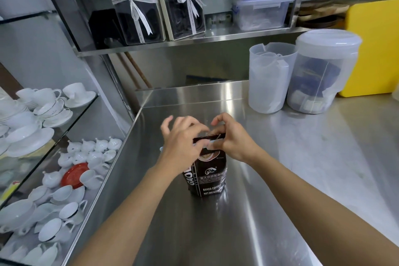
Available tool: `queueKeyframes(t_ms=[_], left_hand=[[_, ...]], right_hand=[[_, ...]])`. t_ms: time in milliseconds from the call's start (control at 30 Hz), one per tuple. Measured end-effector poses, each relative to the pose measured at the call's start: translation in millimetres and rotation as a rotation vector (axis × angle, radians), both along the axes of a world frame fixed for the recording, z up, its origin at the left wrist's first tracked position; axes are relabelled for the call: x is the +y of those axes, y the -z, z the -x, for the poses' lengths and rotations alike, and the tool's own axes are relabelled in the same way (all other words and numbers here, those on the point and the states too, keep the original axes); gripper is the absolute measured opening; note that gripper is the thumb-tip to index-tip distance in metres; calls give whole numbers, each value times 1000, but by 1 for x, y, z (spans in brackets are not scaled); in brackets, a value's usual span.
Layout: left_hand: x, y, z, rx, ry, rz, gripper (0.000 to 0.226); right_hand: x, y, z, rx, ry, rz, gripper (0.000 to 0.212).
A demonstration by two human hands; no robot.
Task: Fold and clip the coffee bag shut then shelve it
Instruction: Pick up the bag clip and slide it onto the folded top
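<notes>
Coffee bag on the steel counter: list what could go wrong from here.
1. The bag stands upright, held only at its top by the left hand and right hand; a sideways pull could tip it on the smooth counter.
2. No clip is clearly visible, so letting go to find one may let the fold spring open.
3. The shelf looks crowded with boxes and tubs.

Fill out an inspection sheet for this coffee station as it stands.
Surface: steel counter, bare around the bag.
Job's things: coffee bag upright on the counter; no clip visible.
Clutter: two translucent tubs at the back right, yellow board behind them.
Grips: left hand and right hand both pinch the bag's top edge.
Cables: nothing seen.
Surroundings: shelf above with ribboned boxes; white crockery on the left.
</notes>
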State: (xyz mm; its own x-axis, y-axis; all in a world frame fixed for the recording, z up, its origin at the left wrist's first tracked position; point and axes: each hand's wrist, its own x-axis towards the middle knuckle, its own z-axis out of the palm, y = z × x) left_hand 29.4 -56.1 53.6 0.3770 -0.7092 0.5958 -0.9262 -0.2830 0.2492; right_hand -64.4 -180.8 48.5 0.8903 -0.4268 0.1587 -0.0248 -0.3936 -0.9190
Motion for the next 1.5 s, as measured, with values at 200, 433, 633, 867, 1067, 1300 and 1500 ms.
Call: queueKeyframes(t_ms=[200, 433, 633, 867, 1067, 1300, 1500], left_hand=[[34, -8, -26, 24, -50, -103, 15], [27, 0, -25, -55, -38, -31, 18], [29, -4, -24, 58, -67, -20, 7], [51, 0, -30, 543, -256, 67, 20], [55, -1, -24, 579, -250, 30, 18], [50, 15, -35, 490, -225, 115, 8], [50, 17, -37, 450, -215, 121, 7]], right_hand=[[4, -8, -5, 50, -49, 23, 48], [7, -10, -8, 55, -32, 72, 44], [1, -7, -7, 51, 8, 144, 42], [-6, -5, -12, 52, 42, 111, 49], [-6, -4, -17, 26, 33, 67, 49], [-5, -16, -20, 163, -97, 628, 30], [19, -29, -42, 102, -166, 1071, 29]])
